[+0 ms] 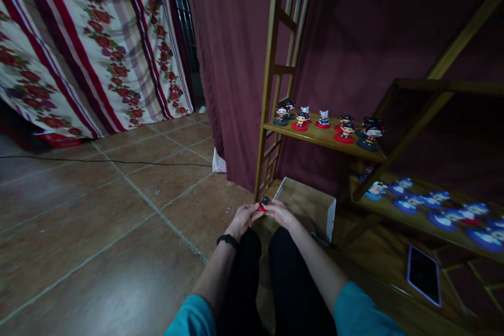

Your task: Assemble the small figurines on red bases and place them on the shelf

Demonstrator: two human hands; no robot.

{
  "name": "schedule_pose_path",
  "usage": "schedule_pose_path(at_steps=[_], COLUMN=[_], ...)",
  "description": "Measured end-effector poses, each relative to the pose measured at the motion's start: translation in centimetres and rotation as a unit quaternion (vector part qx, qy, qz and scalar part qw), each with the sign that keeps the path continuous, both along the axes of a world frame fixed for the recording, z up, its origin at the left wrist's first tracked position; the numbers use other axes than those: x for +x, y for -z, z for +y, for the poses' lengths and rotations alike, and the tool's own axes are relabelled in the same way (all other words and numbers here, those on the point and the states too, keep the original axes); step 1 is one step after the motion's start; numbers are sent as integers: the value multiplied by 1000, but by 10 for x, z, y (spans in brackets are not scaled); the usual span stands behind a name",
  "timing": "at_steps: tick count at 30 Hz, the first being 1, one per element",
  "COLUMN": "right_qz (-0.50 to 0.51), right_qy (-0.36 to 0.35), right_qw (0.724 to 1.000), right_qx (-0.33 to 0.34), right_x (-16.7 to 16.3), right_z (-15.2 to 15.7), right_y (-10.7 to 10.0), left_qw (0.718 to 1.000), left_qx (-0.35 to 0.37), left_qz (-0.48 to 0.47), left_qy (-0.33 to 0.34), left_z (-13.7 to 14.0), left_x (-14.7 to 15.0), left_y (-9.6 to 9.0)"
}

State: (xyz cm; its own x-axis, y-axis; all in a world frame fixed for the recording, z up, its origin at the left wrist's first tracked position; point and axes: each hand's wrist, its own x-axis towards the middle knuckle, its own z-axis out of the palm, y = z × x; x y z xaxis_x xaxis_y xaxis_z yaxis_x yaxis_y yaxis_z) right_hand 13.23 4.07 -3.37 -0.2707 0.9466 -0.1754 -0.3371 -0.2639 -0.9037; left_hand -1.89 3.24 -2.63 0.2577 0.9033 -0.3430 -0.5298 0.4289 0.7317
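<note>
Both my hands meet in front of my knees around one small figurine (264, 202) with a dark head and a red base. My left hand (244, 218), with a black band on the wrist, grips it from the left. My right hand (280, 212) grips it from the right. Just beyond them an open cardboard box (311, 205) sits on the lowest wooden shelf. Several similar figurines (346, 131) on red, dark and blue bases stand in a row on the upper shelf (318, 139).
A middle shelf (425, 223) at right holds several figurines on blue bases (409, 202). A phone (423, 274) lies face up on the low shelf. A maroon curtain (232, 63) hangs behind the wooden rack. A black cable (106, 160) crosses the tiled floor; floral fabric (86, 47) hangs at left.
</note>
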Motion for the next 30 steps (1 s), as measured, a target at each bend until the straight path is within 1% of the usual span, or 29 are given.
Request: schedule_pose_path(at_steps=[8,13,21,26,30], right_qz=[-1,-14,15,11,-15], right_qy=[20,13,-13,-8,-12], right_qw=[1000,1000,999,999,999], right_qx=[10,6,38,45,38], right_x=[-2,-2,-7,-7,-6], right_z=[-1,-2,1,1,0], right_y=[0,2,9,8,6], left_qw=[999,999,999,1000,1000], left_qx=[16,20,20,15,1], left_qz=[4,12,23,23,27], left_qy=[-33,-45,-22,-2,2], left_z=[2,3,0,1,4], left_x=[1,1,1,1,1], left_y=[5,7,6,3,3])
